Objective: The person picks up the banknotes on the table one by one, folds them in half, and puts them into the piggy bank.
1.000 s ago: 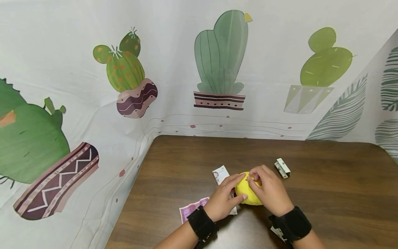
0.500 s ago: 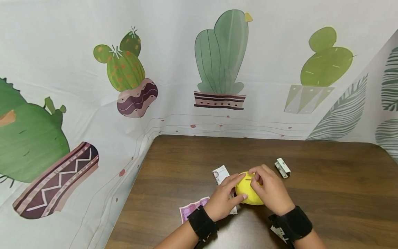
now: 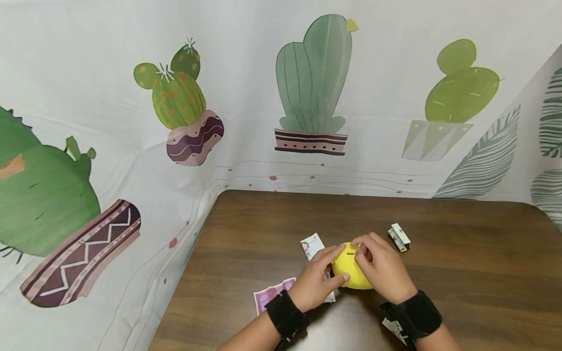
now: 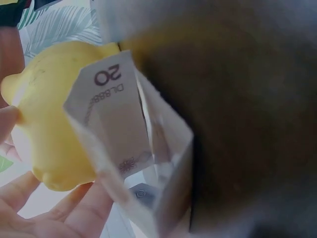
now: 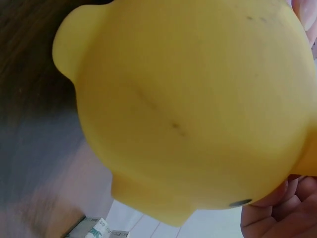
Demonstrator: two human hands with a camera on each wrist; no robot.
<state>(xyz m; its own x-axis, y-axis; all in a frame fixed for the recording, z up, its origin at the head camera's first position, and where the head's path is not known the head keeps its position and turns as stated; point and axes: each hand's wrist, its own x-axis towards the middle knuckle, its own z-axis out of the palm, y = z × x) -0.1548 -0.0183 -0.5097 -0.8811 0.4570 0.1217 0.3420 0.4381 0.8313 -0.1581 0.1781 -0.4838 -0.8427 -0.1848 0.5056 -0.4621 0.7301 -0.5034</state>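
Observation:
A round yellow piggy bank (image 3: 350, 270) sits on the table with its dark coin slot (image 3: 351, 253) facing up. My left hand (image 3: 312, 282) holds its left side, thumb and fingers spread round the body. From the right, my right hand (image 3: 384, 269) rests on its top with curled fingers, the thumb and index tips beside the slot. In the right wrist view its folded fingers (image 5: 282, 208) touch the bank (image 5: 193, 104) near the eye. A folded banknote marked 20 (image 4: 116, 114) stands in front of the bank (image 4: 57, 104) in the left wrist view.
A purple banknote (image 3: 272, 292) lies beside my left wrist. A pale paper with a printed portrait (image 3: 312, 245) shows behind my left hand. Farther right stands a small folded note (image 3: 398, 237). A white cactus-print cloth (image 3: 373, 170) hangs behind the brown table (image 3: 474, 253).
My right thumb has drawn back slightly to the right, and the slot on the bank now shows more clearly. The left hand and the bank have stayed in place.

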